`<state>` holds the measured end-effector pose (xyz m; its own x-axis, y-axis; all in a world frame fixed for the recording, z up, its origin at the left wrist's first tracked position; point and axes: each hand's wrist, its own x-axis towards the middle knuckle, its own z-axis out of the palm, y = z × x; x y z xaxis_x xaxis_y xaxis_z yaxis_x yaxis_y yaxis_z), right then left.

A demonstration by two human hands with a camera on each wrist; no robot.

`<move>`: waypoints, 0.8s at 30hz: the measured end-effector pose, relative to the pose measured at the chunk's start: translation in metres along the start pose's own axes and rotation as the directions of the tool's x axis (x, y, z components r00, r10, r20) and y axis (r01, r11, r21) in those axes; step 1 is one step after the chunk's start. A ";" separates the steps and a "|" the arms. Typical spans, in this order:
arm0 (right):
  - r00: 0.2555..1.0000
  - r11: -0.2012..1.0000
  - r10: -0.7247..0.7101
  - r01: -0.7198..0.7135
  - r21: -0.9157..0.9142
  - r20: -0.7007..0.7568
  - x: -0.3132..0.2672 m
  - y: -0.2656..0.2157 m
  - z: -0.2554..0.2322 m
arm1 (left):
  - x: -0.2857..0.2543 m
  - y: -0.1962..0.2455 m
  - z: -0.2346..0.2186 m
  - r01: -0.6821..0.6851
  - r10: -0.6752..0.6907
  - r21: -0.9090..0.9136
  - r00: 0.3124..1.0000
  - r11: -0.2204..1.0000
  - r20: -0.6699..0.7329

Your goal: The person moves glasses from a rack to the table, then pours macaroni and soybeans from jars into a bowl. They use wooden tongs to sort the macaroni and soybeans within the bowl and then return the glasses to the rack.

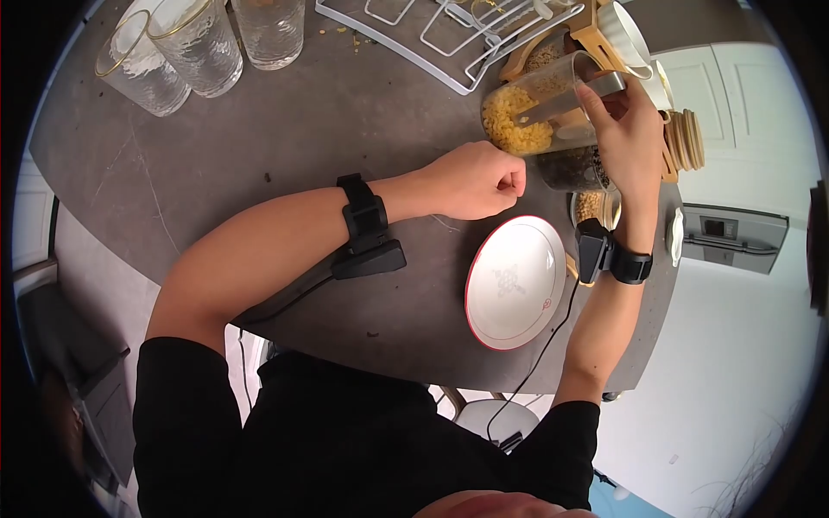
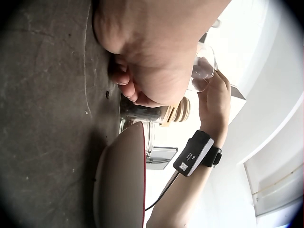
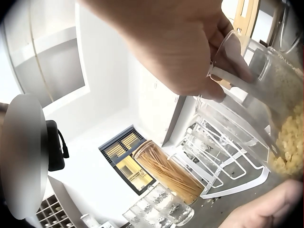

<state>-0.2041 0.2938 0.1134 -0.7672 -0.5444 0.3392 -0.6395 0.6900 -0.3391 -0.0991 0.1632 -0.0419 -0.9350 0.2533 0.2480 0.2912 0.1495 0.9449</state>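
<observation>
My right hand point(image 1: 626, 129) is at the mouth of a clear glass jar point(image 1: 553, 69), pinching a flat-handled metal utensil point(image 1: 609, 84). The utensil slants down inside the jar; I cannot tell the kind of its lower end. Yellow macaroni point(image 1: 515, 121) fills the jar's bottom, and some fingers show through the glass in the right wrist view. Close to the jar's base, my left hand point(image 1: 473, 180) is curled into a fist near the tabletop and holds nothing. A white dish point(image 1: 516, 281) with a red rim stands just nearer to me than that fist.
Beside the macaroni jar stand a jar of dark contents point(image 1: 574, 170) and one of pale beans point(image 1: 594, 207). A white wire rack point(image 1: 397, 52) is at the back. Ribbed glasses point(image 1: 203, 52) stand far left. A spaghetti jar point(image 3: 168, 171) appears in the right wrist view.
</observation>
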 end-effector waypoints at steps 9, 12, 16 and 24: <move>0.996 0.992 0.038 -0.028 0.126 -0.084 -0.006 0.007 0.001 | 0.000 -0.001 0.001 -0.009 0.009 0.008 1.000 1.000 -0.007; 0.993 0.988 0.051 -0.035 0.150 -0.104 -0.006 0.011 -0.008 | 0.000 0.000 0.000 -0.006 0.006 0.003 1.000 1.000 -0.005; 0.992 0.967 0.097 -0.074 0.244 -0.082 -0.006 0.015 -0.026 | 0.000 0.001 0.000 0.008 -0.008 -0.003 1.000 1.000 0.001; 0.983 0.970 0.116 -0.081 0.230 -0.145 -0.013 0.009 -0.039 | 0.000 0.002 -0.001 0.006 -0.006 0.002 1.000 1.000 0.013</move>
<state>-0.1985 0.3258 0.1405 -0.8209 -0.3858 0.4211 -0.5698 0.6034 -0.5578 -0.0985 0.1628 -0.0398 -0.9341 0.2644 0.2397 0.2859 0.1527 0.9460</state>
